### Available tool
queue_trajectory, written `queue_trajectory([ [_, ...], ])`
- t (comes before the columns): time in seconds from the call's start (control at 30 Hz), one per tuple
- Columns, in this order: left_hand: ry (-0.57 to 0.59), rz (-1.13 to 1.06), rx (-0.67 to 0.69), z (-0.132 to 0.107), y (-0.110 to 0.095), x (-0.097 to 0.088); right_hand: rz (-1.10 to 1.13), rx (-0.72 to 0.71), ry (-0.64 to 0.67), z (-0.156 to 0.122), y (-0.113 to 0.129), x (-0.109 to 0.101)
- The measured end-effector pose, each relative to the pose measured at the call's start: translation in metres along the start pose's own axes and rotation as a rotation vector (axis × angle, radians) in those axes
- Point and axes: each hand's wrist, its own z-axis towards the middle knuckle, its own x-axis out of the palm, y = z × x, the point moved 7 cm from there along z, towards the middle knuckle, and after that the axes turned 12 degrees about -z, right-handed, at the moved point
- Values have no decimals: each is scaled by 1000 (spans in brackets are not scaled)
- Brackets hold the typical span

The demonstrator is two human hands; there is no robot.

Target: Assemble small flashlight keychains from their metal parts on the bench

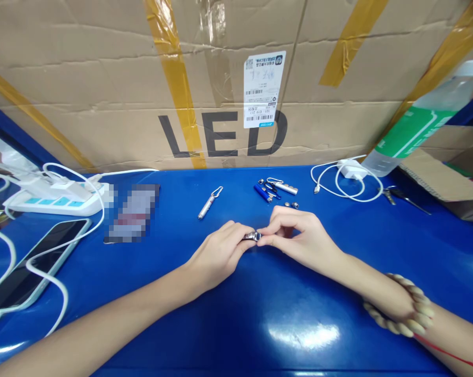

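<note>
My left hand [222,251] is closed around a small shiny metal tube [252,236], which looks like the body of a keychain flashlight; most of it is hidden by the fingers. At the tube's open right end, the thumb and forefinger of my right hand [295,233] are pinched together. Whatever they hold is too small to make out. Beyond my left hand lies a silver keychain flashlight [208,205] with a wire clip. Past my right hand are a blue tube [263,192], a silver tube [286,187] with a clip, and several small metal parts [292,204].
A large cardboard box [118,94] walls off the back of the blue table [244,330]. Left are a power strip [63,201], a phone [43,262] under white cables and a blurred-out flat item [134,214]. Right are a charger [352,168], scissors [405,198], a bottle [417,125] and an open carton [444,175].
</note>
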Motion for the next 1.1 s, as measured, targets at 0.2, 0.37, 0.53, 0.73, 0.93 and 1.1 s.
queue_trajectory([
  [0.2, -14, 26, 29, 2, -3, -1, 24, -47, 5, 1, 2, 0],
  [0.37, -34, 43, 41, 2, -5, -3, 47, -61, 8, 2, 4, 0],
  [0.53, -37, 69, 21, 1, -3, -3, 43, -50, 16, 1, 3, 1],
  [0.73, -46, 97, -22, 1, -1, -3, -120, 31, -17, 4, -6, -6],
  [0.93, -34, 90, -63, 1, 0, -3, -625, 181, -98, 8, -42, -24],
  [1.1, -34, 109, -39, 2, -1, -3, -685, 33, 137, 6, -63, -1],
])
